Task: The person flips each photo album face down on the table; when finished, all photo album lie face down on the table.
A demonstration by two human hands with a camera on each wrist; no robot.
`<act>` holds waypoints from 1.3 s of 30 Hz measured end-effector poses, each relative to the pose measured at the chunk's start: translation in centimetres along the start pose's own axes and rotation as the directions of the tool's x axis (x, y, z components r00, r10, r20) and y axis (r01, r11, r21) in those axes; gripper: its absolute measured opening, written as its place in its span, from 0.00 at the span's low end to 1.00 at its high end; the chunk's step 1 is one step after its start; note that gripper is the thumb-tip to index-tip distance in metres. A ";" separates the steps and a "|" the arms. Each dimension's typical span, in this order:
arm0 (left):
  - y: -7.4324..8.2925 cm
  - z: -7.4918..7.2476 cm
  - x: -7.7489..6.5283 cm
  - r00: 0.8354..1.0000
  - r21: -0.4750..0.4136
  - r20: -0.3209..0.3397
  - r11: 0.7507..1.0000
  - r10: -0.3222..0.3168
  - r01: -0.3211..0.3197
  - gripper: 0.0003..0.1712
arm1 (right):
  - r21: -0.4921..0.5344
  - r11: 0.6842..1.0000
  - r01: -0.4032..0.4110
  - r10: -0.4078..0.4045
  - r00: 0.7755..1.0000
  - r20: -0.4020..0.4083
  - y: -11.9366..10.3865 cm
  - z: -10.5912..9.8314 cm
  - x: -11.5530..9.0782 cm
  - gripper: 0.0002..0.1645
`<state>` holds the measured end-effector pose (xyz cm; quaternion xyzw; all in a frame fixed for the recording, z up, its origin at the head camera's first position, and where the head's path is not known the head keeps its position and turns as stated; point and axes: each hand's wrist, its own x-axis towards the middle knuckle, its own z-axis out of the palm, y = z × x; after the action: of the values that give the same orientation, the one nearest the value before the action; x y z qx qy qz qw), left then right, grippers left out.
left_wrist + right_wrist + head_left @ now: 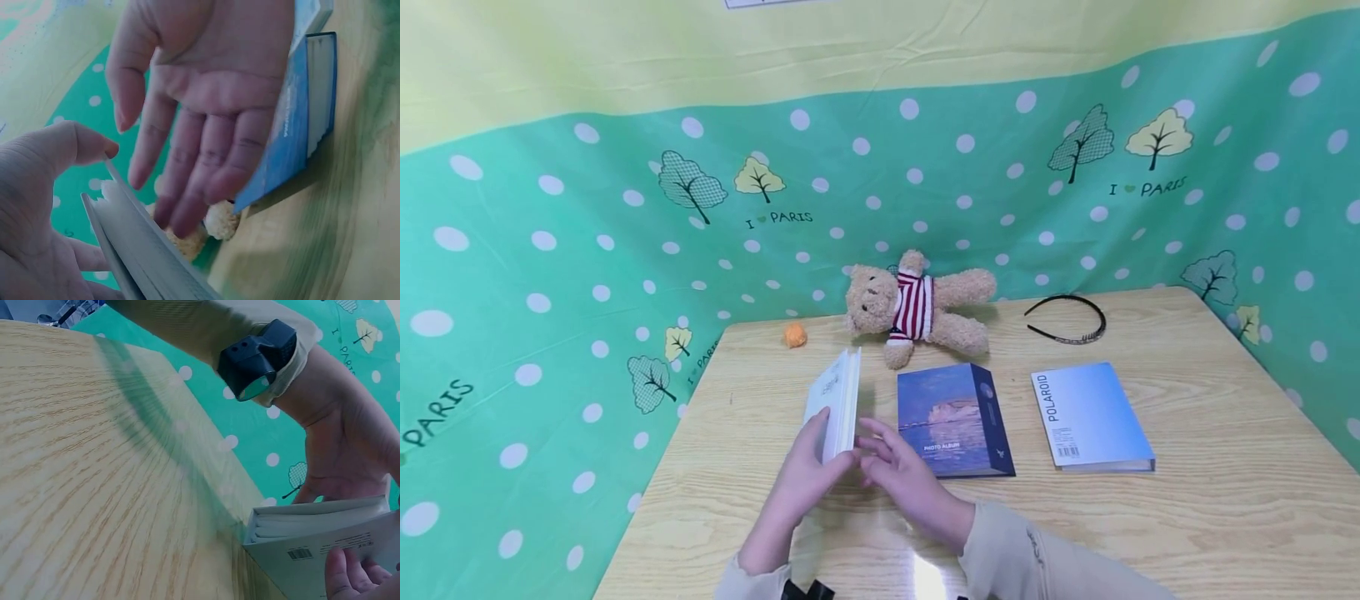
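A pale, light-blue photo album (827, 396) stands tilted above the left part of the table. My left hand (805, 475) grips it by its near end, thumb on one cover and fingers behind. The page edges (140, 244) show between the covers in the left wrist view. My right hand (906, 479) is beside the album, its fingers loosely extended toward the far cover. In the right wrist view that cover carries a barcode (300, 554), and the right fingertips overlap it; whether they touch is hard to tell. A dark-blue photo album (940, 417) lies just past the right hand.
A blue-and-white Polaroid album (1093, 417) lies farther right on the wooden table (1210, 500). Along the back are an orange ball (795, 335), a teddy bear (917, 304) in a striped shirt and a black headband (1067, 317). A green dotted cloth (850, 192) hangs behind.
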<state>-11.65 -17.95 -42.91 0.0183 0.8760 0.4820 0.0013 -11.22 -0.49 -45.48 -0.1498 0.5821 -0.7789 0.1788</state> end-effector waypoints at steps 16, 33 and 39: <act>0.8 -1.9 -0.2 0.997 -0.203 0.031 0.977 -0.065 0.070 0.39 | -0.052 0.998 -0.033 0.039 0.991 0.126 1.4 0.3 0.2 0.38; 0.6 -3.6 0.2 0.999 -0.333 -0.024 0.942 -0.047 0.036 0.36 | -0.198 0.976 -0.089 0.101 0.994 0.050 2.0 -0.1 0.2 0.38; 0.1 -4.3 0.2 0.996 -0.355 -0.038 0.932 -0.084 0.065 0.41 | -0.223 0.971 -0.090 0.101 0.994 0.038 2.1 -0.1 0.3 0.42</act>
<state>-11.98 -21.53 -40.52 -0.0283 0.7748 0.6315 -0.0002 -11.33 -1.06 -47.53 -0.1595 0.6671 -0.6959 0.2127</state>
